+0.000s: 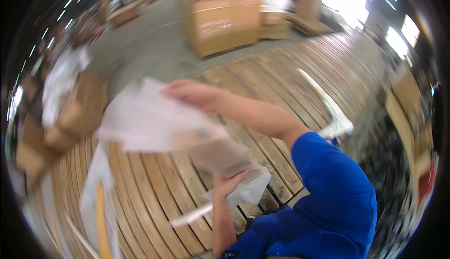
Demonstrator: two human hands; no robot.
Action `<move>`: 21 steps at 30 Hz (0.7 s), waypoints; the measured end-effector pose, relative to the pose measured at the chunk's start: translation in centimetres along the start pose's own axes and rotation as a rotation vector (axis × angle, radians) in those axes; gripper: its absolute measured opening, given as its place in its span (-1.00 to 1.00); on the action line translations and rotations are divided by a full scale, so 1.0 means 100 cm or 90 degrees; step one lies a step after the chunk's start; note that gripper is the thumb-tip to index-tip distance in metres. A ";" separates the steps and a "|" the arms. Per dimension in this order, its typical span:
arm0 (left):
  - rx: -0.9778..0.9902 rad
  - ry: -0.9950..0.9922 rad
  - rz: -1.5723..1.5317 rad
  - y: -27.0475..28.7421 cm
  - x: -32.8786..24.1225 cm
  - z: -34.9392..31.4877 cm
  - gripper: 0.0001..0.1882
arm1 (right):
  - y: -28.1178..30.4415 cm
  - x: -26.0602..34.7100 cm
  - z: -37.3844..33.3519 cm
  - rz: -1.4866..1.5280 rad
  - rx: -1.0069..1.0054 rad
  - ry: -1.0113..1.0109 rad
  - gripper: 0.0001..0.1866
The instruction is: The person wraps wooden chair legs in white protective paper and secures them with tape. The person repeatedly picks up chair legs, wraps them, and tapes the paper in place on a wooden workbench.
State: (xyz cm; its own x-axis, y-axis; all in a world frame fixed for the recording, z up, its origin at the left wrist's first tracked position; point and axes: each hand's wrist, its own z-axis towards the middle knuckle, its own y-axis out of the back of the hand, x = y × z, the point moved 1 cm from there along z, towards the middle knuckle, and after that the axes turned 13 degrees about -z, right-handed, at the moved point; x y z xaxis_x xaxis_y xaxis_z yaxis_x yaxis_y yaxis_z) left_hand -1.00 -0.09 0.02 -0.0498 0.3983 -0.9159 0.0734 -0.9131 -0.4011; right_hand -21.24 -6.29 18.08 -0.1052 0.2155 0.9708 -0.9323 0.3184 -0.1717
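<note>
A brown, flat box-like packet (218,151) is held over a slatted wooden table, partly wrapped in a translucent white plastic bag (140,118). Motion smears both, so I cannot tell how far the bag covers the packet. My left hand (229,183) is closed round the packet's near end, and loose white film (253,186) hangs beside it. Farther off, my right hand (190,94) is closed at the bag's upper edge, its arm stretched across from the right in a blue sleeve.
The slatted wooden table (150,179) runs beneath my hands to the far right. White film (96,184) and a yellow strip (101,221) lie at the left. Open cartons (82,104) stand there too. Stacked cardboard boxes (227,22) are beyond the table; more cardboard (403,104) stands at right.
</note>
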 end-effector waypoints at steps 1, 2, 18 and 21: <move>-0.025 0.010 -0.023 0.001 0.009 -0.003 -0.56 | 0.034 0.025 -0.042 -0.019 -0.080 0.034 -0.77; -0.052 0.033 -0.045 0.000 0.022 -0.003 -0.54 | 0.058 0.027 -0.059 -0.042 -0.163 0.040 -0.77; -0.173 -0.130 0.094 -0.023 0.025 0.002 -0.44 | -0.134 0.011 -0.290 -0.768 -0.450 0.572 -0.91; -0.198 -0.158 -0.187 -0.054 0.004 -0.005 -0.45 | -0.178 -0.026 -0.240 -0.970 -0.459 0.469 -0.81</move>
State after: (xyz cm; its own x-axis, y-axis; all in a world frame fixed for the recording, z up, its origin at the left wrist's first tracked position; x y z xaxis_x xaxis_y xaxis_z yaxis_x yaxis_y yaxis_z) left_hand -0.94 5.03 1.80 -0.3455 0.5682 -0.7468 0.3126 -0.6807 -0.6625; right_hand 3.89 9.66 14.62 0.9286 -0.3555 0.1068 0.2708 0.8455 0.4601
